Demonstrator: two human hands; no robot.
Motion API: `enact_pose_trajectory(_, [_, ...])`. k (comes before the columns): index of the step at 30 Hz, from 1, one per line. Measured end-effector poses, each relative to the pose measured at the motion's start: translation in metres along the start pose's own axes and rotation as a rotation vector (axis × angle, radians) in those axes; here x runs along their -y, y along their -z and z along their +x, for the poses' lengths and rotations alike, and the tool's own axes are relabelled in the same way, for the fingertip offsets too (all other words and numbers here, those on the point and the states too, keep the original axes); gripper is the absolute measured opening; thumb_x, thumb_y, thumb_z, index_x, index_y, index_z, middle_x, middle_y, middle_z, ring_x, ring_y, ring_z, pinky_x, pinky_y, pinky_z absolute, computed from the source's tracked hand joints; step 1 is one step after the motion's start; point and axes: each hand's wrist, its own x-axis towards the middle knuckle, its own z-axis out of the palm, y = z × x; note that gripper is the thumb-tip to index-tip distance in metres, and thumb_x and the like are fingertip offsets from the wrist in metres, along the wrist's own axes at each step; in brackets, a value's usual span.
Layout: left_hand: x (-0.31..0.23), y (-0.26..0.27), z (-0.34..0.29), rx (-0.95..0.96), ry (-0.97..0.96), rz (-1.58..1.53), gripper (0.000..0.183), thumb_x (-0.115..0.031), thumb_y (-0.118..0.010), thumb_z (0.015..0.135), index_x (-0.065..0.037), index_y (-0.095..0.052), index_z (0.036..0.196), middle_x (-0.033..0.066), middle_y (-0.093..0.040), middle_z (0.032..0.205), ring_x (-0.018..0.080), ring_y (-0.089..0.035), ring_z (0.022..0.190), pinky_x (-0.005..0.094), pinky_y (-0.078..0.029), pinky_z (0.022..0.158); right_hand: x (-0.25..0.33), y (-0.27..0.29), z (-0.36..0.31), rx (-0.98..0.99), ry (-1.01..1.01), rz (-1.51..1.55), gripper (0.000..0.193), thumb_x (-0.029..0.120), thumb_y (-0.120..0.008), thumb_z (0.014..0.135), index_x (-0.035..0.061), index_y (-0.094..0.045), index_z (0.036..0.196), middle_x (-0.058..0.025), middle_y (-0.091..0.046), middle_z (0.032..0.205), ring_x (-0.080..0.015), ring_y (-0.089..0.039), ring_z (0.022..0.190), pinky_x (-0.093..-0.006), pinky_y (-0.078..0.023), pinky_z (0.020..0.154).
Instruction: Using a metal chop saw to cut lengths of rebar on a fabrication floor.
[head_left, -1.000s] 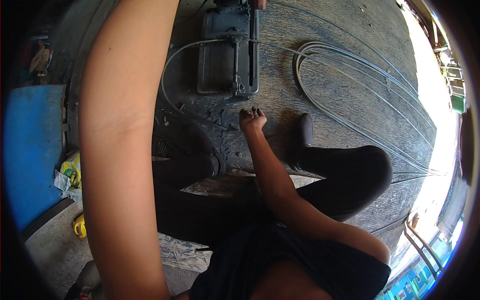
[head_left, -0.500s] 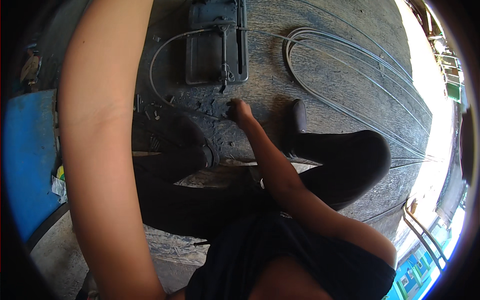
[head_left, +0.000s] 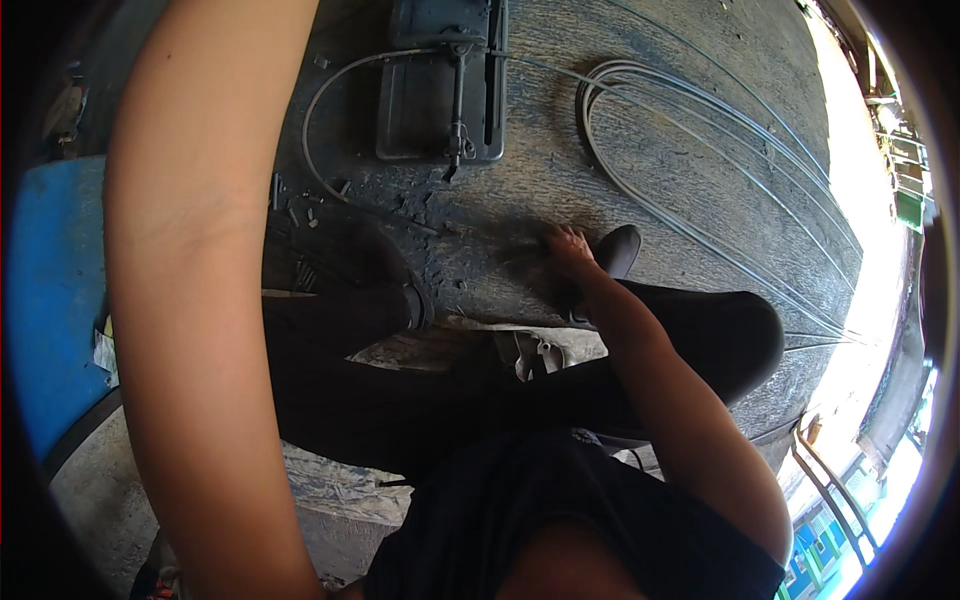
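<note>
My right hand (head_left: 570, 245) rests palm down on the worn, dark work surface (head_left: 520, 200), fingers apart, close beside the toe of a dark shoe (head_left: 620, 248). Nothing shows in its fingers. My left forearm (head_left: 195, 260) runs up the left side and leaves the picture at the top, so that hand is out of sight. Ahead sits a dark metal device (head_left: 440, 110) with a slotted base and an upright rod (head_left: 459, 100). A thin grey cable (head_left: 318, 110) crosses it and curves round in a loop on the left.
Large coils of grey cable (head_left: 600, 150) spread across the right. Small dark scraps (head_left: 425, 215) and short cut pieces (head_left: 312, 218) litter the surface near the device. A blue panel (head_left: 55, 300) stands at far left. My dark-clothed legs (head_left: 720, 335) are bent in front.
My right hand has moved right and slightly nearer, from the scraps below the device to beside the shoe. Its fingers, closed before, are now spread. The view has shifted slightly.
</note>
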Motion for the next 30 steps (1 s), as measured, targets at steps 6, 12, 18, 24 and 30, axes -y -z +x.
enact_pose_trajectory(6, [-0.001,-0.002,0.006,-0.053,0.043,0.041,0.031,-0.025,-0.050,0.081,0.000,-0.068,0.075,0.0173,-0.067,0.076,0.0305,-0.066,0.067,0.0441,-0.052,0.062,-0.046,0.044,0.057,-0.250,-0.089,0.414,0.023,0.013,-0.052,0.092,0.0031,-0.059,0.112,-0.0279,-0.062,0.113,-0.0468,-0.060,0.107,-0.0517,-0.048,0.088])
enact_pose_trajectory(12, [-0.004,-0.002,0.003,-0.039,0.049,0.012,0.031,-0.024,-0.050,0.082,0.001,-0.067,0.078,0.0170,-0.066,0.074,0.0297,-0.066,0.066,0.0425,-0.052,0.060,-0.072,0.215,0.124,-0.542,-0.174,0.528,0.031,0.029,-0.053,0.097,0.0008,-0.061,0.106,-0.0281,-0.067,0.100,-0.0489,-0.062,0.099,-0.0546,-0.047,0.082])
enact_pose_trajectory(18, [0.000,0.001,0.002,-0.024,0.016,0.023,0.034,-0.027,-0.051,0.083,0.002,-0.069,0.084,0.0168,-0.067,0.077,0.0290,-0.067,0.068,0.0425,-0.052,0.061,-0.055,0.342,0.152,-0.501,-0.027,0.273,0.039,0.041,-0.054,0.099,0.0070,-0.069,0.112,-0.0202,-0.072,0.102,-0.0367,-0.069,0.098,-0.0472,-0.053,0.085])
enact_pose_trajectory(24, [0.003,-0.002,0.009,-0.108,-0.011,0.084,0.036,-0.028,-0.052,0.082,0.001,-0.072,0.089,0.0171,-0.069,0.082,0.0289,-0.068,0.074,0.0410,-0.053,0.065,-0.049,0.351,0.179,-0.549,0.018,0.154,0.038,0.041,-0.057,0.098,0.0086,-0.070,0.112,-0.0171,-0.073,0.101,-0.0349,-0.071,0.096,-0.0470,-0.054,0.084])
enact_pose_trajectory(30, [-0.001,0.000,-0.002,-0.051,0.008,0.010,0.034,-0.027,-0.051,0.080,-0.001,-0.072,0.084,0.0164,-0.070,0.082,0.0294,-0.068,0.074,0.0414,-0.053,0.064,-0.048,0.342,0.197,-0.542,0.015,0.234,0.038,0.045,-0.057,0.094,0.0134,-0.072,0.111,-0.0159,-0.074,0.102,-0.0369,-0.068,0.103,-0.0494,-0.052,0.091])
